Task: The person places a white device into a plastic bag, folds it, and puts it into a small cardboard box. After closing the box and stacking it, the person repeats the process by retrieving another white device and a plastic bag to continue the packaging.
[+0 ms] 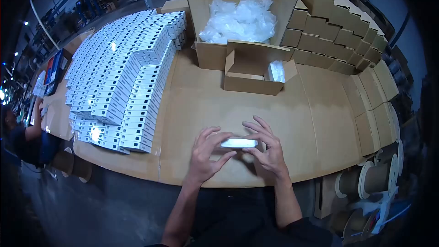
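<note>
Between my two hands, above the cardboard-covered table, is a small flat white box (239, 143). My left hand (206, 154) has its fingertips at the box's left end, with the thumb below near its lower edge. At the right end, my right hand (267, 150) grips it with thumb and fingers, while other fingers stick up. Beyond the hands stands an open brown carton (251, 83), its flaps raised. One white wrapped packet (276, 72) stands upright inside at its right end.
A large stack of white boxes (114, 77) covers the table's left side. Behind the carton, a bigger cardboard box (195, 16) holds clear plastic bags (242, 18). Brown cartons (329, 32) are piled back right. Spools (379, 176) sit below right. Another person (29, 132) is far left.
</note>
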The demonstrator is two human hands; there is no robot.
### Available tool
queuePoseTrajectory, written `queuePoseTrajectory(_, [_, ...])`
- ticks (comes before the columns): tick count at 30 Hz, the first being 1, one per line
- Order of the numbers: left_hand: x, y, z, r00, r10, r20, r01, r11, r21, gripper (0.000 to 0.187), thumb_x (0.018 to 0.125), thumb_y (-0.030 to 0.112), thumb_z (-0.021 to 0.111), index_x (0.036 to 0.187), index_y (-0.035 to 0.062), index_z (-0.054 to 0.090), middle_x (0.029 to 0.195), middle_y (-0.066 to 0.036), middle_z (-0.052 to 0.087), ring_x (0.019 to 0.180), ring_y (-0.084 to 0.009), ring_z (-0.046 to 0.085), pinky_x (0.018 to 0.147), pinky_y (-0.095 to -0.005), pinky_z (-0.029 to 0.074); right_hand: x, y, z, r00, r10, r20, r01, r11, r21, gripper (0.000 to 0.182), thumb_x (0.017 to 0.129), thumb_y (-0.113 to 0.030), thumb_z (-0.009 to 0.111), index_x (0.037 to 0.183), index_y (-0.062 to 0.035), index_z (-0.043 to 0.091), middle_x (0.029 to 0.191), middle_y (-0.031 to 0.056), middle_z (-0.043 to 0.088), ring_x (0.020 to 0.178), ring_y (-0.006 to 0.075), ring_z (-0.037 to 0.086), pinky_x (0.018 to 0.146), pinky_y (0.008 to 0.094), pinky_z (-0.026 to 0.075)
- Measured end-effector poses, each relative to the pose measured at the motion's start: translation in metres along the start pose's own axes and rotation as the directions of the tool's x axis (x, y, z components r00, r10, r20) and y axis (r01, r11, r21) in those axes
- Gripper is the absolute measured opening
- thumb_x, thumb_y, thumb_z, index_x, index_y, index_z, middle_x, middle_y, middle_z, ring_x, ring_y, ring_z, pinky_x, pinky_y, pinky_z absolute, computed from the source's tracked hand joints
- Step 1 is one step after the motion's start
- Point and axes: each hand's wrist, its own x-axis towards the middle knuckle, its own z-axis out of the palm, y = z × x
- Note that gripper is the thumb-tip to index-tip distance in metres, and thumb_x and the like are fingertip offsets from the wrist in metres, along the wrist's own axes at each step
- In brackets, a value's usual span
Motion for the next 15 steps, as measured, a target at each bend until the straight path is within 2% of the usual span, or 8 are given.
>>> queuePoseTrajectory(1, [-0.001, -0.005, 0.000, 0.998, 0.008, 0.061, -0.009, 1.000, 0.015, 0.047, 0.076, 0.002, 0.086, 0.118, 0.0062, 0.066, 0.120, -0.012, 0.069, 0.117, -0.0313, 0.063, 0.107, -0.0464, 0.047, 0.002, 0.000, -0.001, 0.999, -0.030, 0.019, 0.030, 1.000, 0.007, 0.030, 0.077, -0.008, 0.085, 0.106, -0.0062, 0.078, 0.139, 0.0124, 0.066, 0.146, 0.0395, 0.042, 0.119, 0.0518, 0.036])
queuePoseTrajectory(2, [-0.004, -0.011, 0.002, 0.997, -0.061, 0.056, 0.068, 0.990, -0.121, 0.041, 0.076, 0.000, 0.085, 0.113, 0.0055, 0.068, 0.115, -0.012, 0.070, 0.114, -0.0306, 0.065, 0.105, -0.0447, 0.048, 0.003, 0.002, -0.002, 0.999, -0.038, 0.031, 0.038, 0.999, 0.013, 0.031, 0.076, -0.008, 0.085, 0.106, -0.0067, 0.078, 0.139, 0.0121, 0.065, 0.146, 0.0397, 0.042, 0.119, 0.0518, 0.036])
queuePoseTrajectory(6, [-0.006, -0.007, 0.003, 0.978, -0.206, 0.018, 0.202, 0.933, -0.298, 0.039, 0.075, 0.001, 0.085, 0.110, 0.0056, 0.068, 0.106, -0.011, 0.071, 0.107, -0.0300, 0.067, 0.105, -0.0477, 0.047, 0.005, 0.001, -0.007, 0.998, -0.049, 0.044, 0.051, 0.998, -0.048, 0.034, 0.074, -0.009, 0.087, 0.107, -0.0079, 0.079, 0.139, 0.0106, 0.064, 0.145, 0.0397, 0.042, 0.118, 0.0520, 0.037])
queuePoseTrajectory(8, [-0.004, -0.012, 0.003, 0.984, -0.176, 0.022, 0.173, 0.934, -0.312, 0.040, 0.075, 0.001, 0.085, 0.111, 0.0055, 0.068, 0.105, -0.010, 0.071, 0.107, -0.0299, 0.067, 0.106, -0.0478, 0.047, 0.007, -0.008, -0.009, 0.998, -0.057, 0.017, 0.059, 0.989, -0.139, 0.034, 0.074, -0.008, 0.087, 0.107, -0.0078, 0.076, 0.134, 0.0094, 0.064, 0.143, 0.0392, 0.045, 0.116, 0.0505, 0.042])
queuePoseTrajectory(11, [0.004, -0.017, -0.004, 0.989, -0.129, 0.075, 0.145, 0.951, -0.273, 0.042, 0.075, 0.002, 0.085, 0.112, 0.0065, 0.067, 0.105, -0.008, 0.072, 0.107, -0.0286, 0.067, 0.111, -0.0498, 0.043, 0.014, -0.013, -0.022, 0.982, -0.155, 0.105, 0.178, 0.949, -0.259, 0.034, 0.074, -0.007, 0.086, 0.105, -0.0068, 0.073, 0.130, 0.0097, 0.066, 0.140, 0.0396, 0.047, 0.111, 0.0474, 0.046])
queuePoseTrajectory(12, [0.009, -0.019, -0.007, 0.991, -0.093, 0.100, 0.115, 0.963, -0.244, 0.042, 0.075, 0.002, 0.085, 0.113, 0.0069, 0.068, 0.105, -0.007, 0.072, 0.108, -0.0281, 0.067, 0.113, -0.0504, 0.042, 0.018, -0.021, -0.024, 0.967, -0.220, 0.127, 0.249, 0.919, -0.304, 0.028, 0.076, -0.006, 0.083, 0.100, -0.0067, 0.068, 0.120, 0.0080, 0.068, 0.126, 0.0354, 0.057, 0.102, 0.0446, 0.051])
queuePoseTrajectory(15, [0.026, -0.020, -0.011, 0.984, -0.010, 0.180, 0.042, 0.984, -0.175, 0.044, 0.074, 0.005, 0.086, 0.114, 0.0083, 0.068, 0.107, -0.005, 0.072, 0.112, -0.0261, 0.065, 0.116, -0.0531, 0.039, 0.021, -0.023, -0.032, 0.924, -0.234, 0.304, 0.346, 0.850, -0.398, 0.023, 0.077, -0.005, 0.080, 0.096, -0.0073, 0.067, 0.108, 0.0054, 0.068, 0.107, 0.0293, 0.063, 0.092, 0.0428, 0.054])
